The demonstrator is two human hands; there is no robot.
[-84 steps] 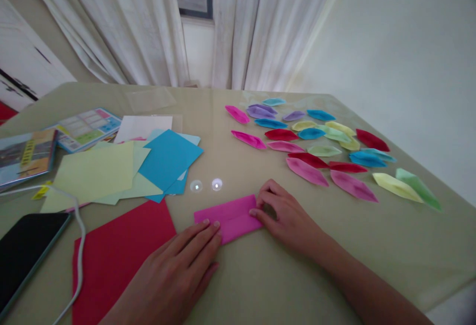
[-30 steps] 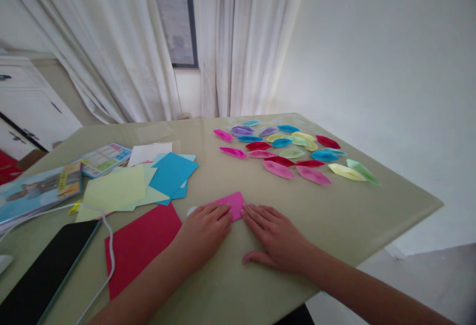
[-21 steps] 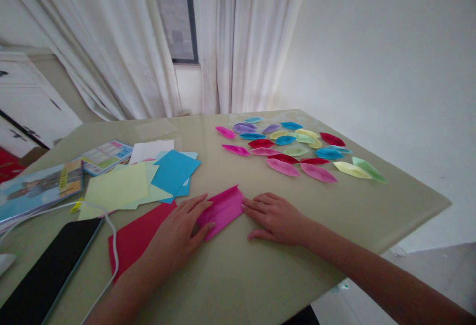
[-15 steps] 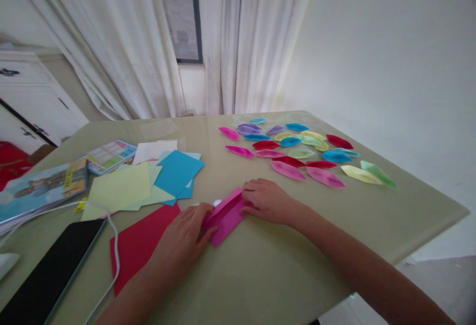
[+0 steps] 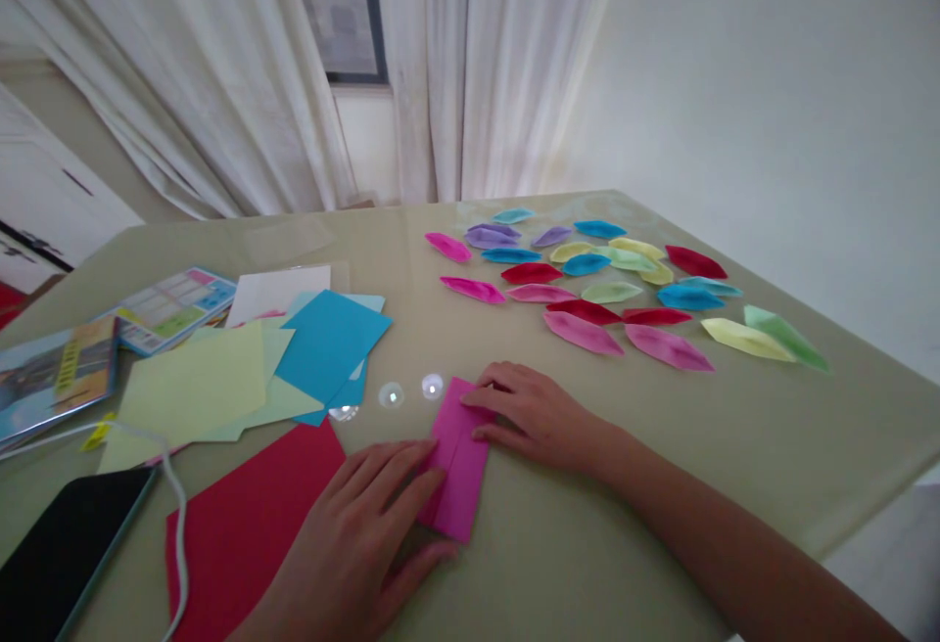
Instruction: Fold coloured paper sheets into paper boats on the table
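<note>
Left hand low, palm down, right hand loosely curled, right forearm reaching in diagonally

Folded pink paper: left edge partly covered by the fingers of the left hand; part of the right edge obscured by those of the right hand. Red sheet: partly behind the left hand, cut off at the bottom. Phone: cropped at the left. White cable: runs out at left and below. Nearer booklet: cropped left, lettering blurred. Farther booklet: print illegibly small. Window: top cut off.
</note>
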